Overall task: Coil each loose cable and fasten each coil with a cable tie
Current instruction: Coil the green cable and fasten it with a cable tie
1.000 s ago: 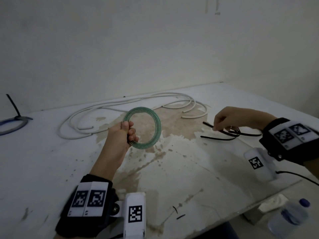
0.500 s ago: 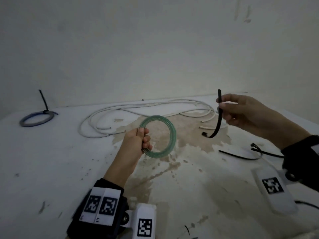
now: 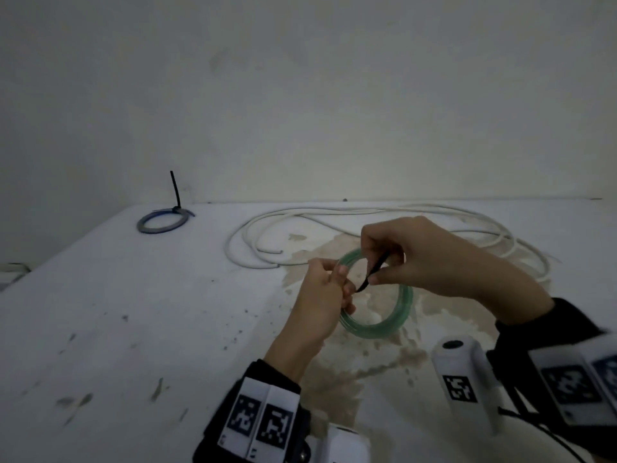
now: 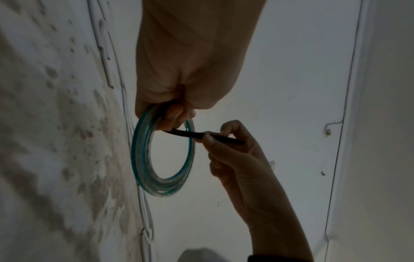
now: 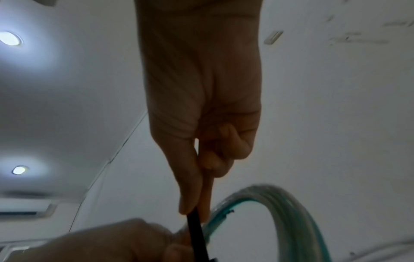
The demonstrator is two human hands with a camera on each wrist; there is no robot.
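My left hand [image 3: 329,289] grips a green coiled cable [image 3: 384,325] by its left side and holds it above the table. In the left wrist view the green coil [image 4: 143,159] hangs below the curled fingers. My right hand [image 3: 400,262] pinches a black cable tie [image 3: 374,274] between thumb and forefinger. The tie's lower end reaches the coil beside my left fingers. From the left wrist camera, the black tie [image 4: 192,135] runs from the left fingers to the right hand [image 4: 224,141]. In the right wrist view the tie [image 5: 195,228] points down by the green coil [image 5: 291,212].
A long loose white cable [image 3: 334,225] sprawls across the back of the stained white table [image 3: 133,329]. A blue coil with an upright black tie [image 3: 162,222] lies at the far left, near the wall. Wrist camera housings [image 3: 464,379] sit close to the bottom edge.
My right hand picked a black tie off the table at the right, raised it, and has now brought it left to the green coil. The left hand kept holding the coil.
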